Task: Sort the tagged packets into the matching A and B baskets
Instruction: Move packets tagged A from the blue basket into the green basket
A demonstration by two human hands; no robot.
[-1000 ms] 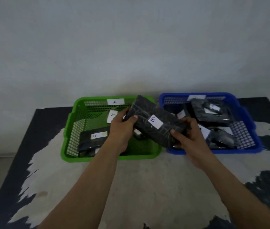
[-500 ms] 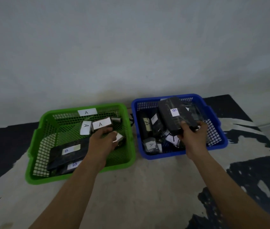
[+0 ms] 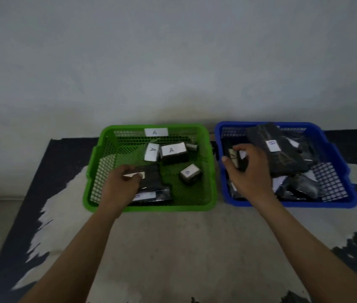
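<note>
The green basket (image 3: 211,171) has an A label on its back wall; the blue basket (image 3: 330,149) stands to its right. My left hand (image 3: 120,186) is inside the green basket and grips a long dark packet (image 3: 151,173), with the thumb on its white tag. My right hand (image 3: 249,171) reaches into the left side of the blue basket, fingers curled round a small dark tagged packet (image 3: 234,157). A large B-tagged packet (image 3: 278,149) lies free on top of the blue basket's pile.
The green basket also holds two A-tagged packets (image 3: 172,150), a small B-tagged box (image 3: 189,172) and a B-tagged packet (image 3: 151,196) at the front. Several dark packets fill the blue basket. Both baskets sit on a black-and-white mat (image 3: 173,248) against a plain wall.
My right hand let go of the large B packet in the blue basket and moved left onto a small packet. My left hand moved to the long packet at the green basket's front left.
</note>
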